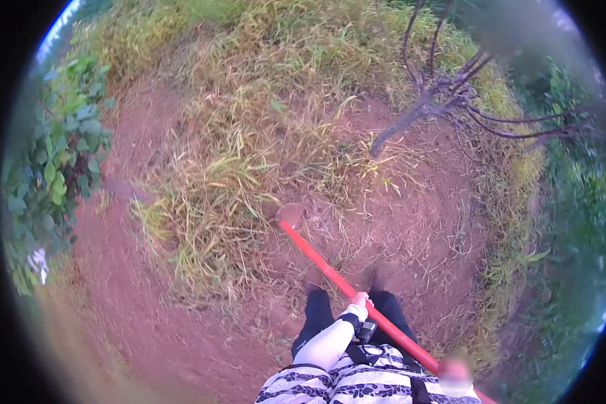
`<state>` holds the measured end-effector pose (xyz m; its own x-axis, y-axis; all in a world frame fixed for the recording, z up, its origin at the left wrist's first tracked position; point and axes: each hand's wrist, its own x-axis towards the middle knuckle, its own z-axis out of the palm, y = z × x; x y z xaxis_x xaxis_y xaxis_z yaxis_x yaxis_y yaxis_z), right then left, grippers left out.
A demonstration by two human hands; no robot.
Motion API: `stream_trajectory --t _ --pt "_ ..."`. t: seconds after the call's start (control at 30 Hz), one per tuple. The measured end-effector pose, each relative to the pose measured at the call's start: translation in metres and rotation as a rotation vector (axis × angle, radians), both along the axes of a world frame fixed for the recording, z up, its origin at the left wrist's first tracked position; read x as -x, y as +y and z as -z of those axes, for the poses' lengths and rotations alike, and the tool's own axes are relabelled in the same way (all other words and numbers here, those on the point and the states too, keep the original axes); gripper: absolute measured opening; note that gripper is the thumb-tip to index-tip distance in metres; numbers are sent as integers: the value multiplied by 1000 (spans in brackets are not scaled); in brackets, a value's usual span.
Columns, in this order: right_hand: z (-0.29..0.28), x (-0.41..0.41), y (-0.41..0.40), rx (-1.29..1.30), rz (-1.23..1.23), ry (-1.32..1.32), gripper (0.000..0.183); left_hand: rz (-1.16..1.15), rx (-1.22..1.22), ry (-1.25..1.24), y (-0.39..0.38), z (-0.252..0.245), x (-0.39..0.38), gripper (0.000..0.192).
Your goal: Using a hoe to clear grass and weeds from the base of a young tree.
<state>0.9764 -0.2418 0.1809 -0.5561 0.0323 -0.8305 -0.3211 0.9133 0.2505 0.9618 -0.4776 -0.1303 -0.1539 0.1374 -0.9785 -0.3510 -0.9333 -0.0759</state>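
A long red-handled hoe (328, 270) runs slantwise from the lower right to the middle of the view. Its blade (291, 213) rests at the ground, beside a heap of cut, half-dry grass (217, 227). My left hand (359, 302) is closed round the handle in front of my legs, with a black band on the wrist. Further up the handle, near my right side, my right hand (454, 373) is at the shaft; it is blurred, but it appears wrapped round it.
A bare, branching woody plant (409, 121) leans at the upper right. Leafy green shrubs (76, 136) stand at the left, with denser growth at the right edge. Reddish soil (146, 343) strewn with dry stalks surrounds my feet. Taller grass (303, 30) lies ahead.
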Motion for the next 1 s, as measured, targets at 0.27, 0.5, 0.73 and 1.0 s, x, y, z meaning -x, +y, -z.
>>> stream_trajectory --t 0.27,0.5,0.73,1.0 --pt "44 -100 -73 316 212 225 22 81 343 131 -118 -74 -10 9" --pt "80 -178 -113 366 331 208 20 308 339 156 -142 -27 -42 12" --pt "33 -340 -71 181 483 156 27 642 295 -130 -43 15 -226 5" --pt "77 -402 -111 429 497 276 21 295 406 130 -133 -75 -225 8"
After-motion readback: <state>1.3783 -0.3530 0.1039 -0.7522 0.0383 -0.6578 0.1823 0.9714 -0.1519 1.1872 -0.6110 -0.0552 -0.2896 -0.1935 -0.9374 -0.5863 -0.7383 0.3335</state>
